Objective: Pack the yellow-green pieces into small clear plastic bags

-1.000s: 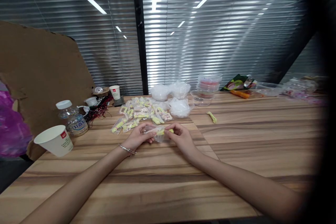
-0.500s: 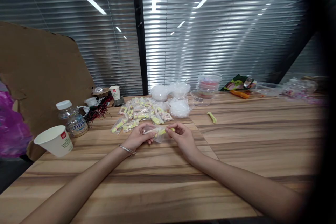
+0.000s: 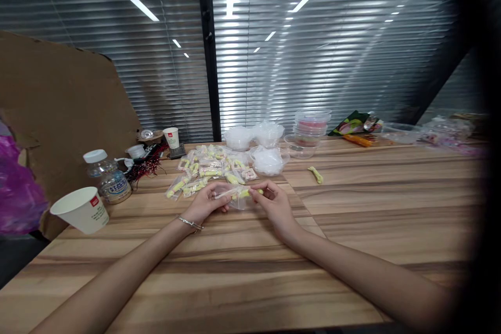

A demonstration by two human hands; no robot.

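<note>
My left forearm slants in from the lower left and my right forearm from the lower right, both bare and angled toward each other in front of me. My left hand is turned inward, its thumb pointing to the right in a pinch against the bent fingers. My right hand faces it, near but apart, thumb and forefinger set in a pinch pointing left

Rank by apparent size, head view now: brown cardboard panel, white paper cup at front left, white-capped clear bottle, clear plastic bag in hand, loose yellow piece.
1. Cardboard panel
2. Paper cup and bottle: too alike to rank
3. Plastic bag, partly hidden by the left hand
4. Loose yellow piece
</note>
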